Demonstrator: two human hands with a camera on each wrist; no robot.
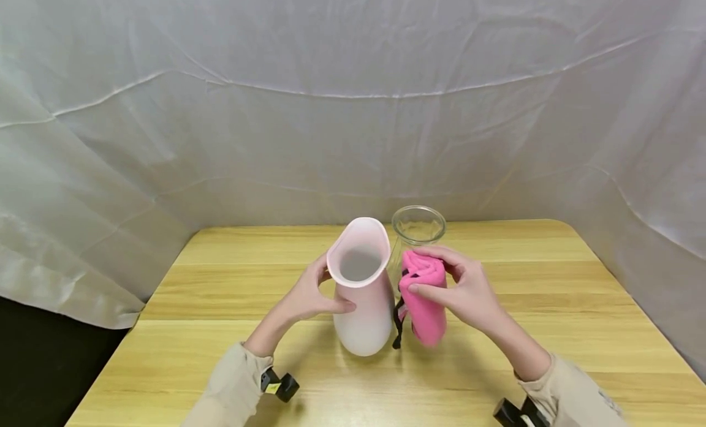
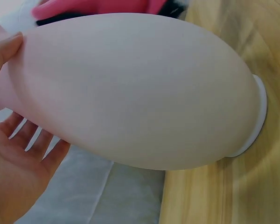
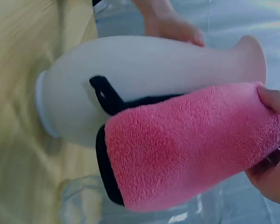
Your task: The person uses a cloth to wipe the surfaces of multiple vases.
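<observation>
The left hand (image 1: 309,298) has its grip curled around the neck of the pink-white vase (image 1: 361,292), thumb in front, so the vase stays steady and upright on the counter (image 1: 220,353). The right hand (image 1: 466,289) holds the folded pink cloth (image 1: 421,298) in a closed grip, pressed against the vase's right side. Its black hanging loop (image 3: 102,95) lies on the vase wall. A clear glass (image 1: 418,226) stands just behind them.
</observation>
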